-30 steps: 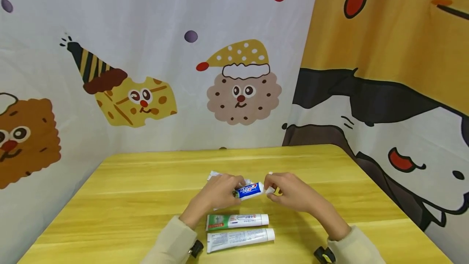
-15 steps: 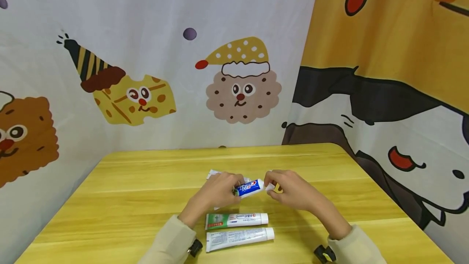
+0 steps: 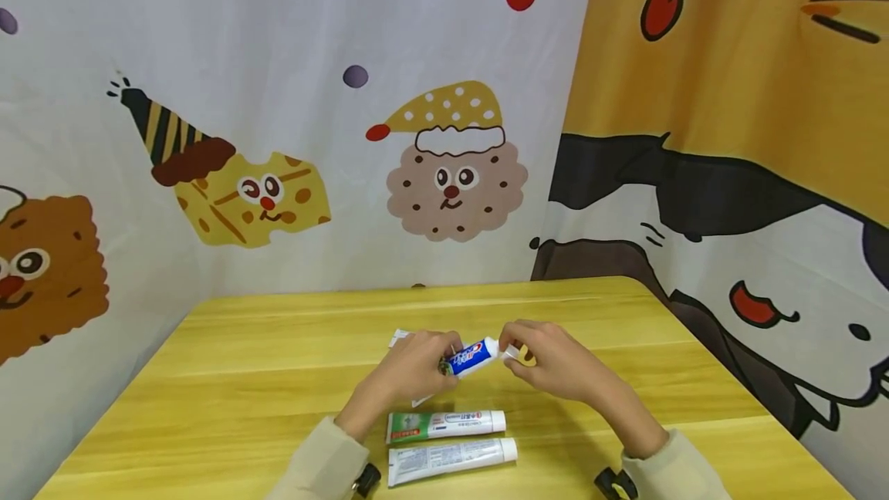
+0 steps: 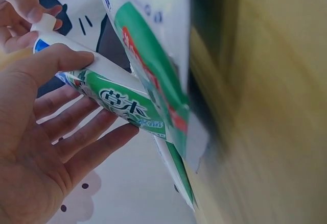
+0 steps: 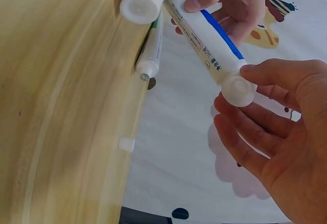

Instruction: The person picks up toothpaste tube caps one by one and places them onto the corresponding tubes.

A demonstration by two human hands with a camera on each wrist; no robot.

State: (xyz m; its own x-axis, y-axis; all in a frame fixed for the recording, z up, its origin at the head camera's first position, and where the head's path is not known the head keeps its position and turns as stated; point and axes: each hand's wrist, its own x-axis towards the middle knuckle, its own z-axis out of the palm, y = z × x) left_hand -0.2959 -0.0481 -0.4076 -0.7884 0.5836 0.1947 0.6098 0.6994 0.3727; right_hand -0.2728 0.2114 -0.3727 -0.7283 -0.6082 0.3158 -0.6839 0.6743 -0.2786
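My left hand [image 3: 420,367] grips a blue, green and white toothpaste tube [image 3: 471,357] above the table, its cap end tilted up to the right. In the left wrist view, the thumb lies on top of the tube [image 4: 125,101] and the fingers run beneath it. My right hand [image 3: 556,357] pinches the white cap [image 3: 511,353] at the tube's mouth between thumb and fingers. In the right wrist view the cap [image 5: 238,91] sits at the tube's end; whether it is loose from the threads I cannot tell.
Nearer me, a green-and-white toothpaste tube [image 3: 447,424] and a white printed tube [image 3: 452,461] lie side by side. Another tube [image 3: 399,336], partly hidden, lies behind my left hand, its nozzle [image 5: 145,76] uncapped. A small white cap [image 5: 126,144] stands on the wooden table [image 3: 278,338].
The held tube has tilted a little more, its cap end rising. My right hand keeps its pinch on the cap with slight movement. The tubes on the table stay put.
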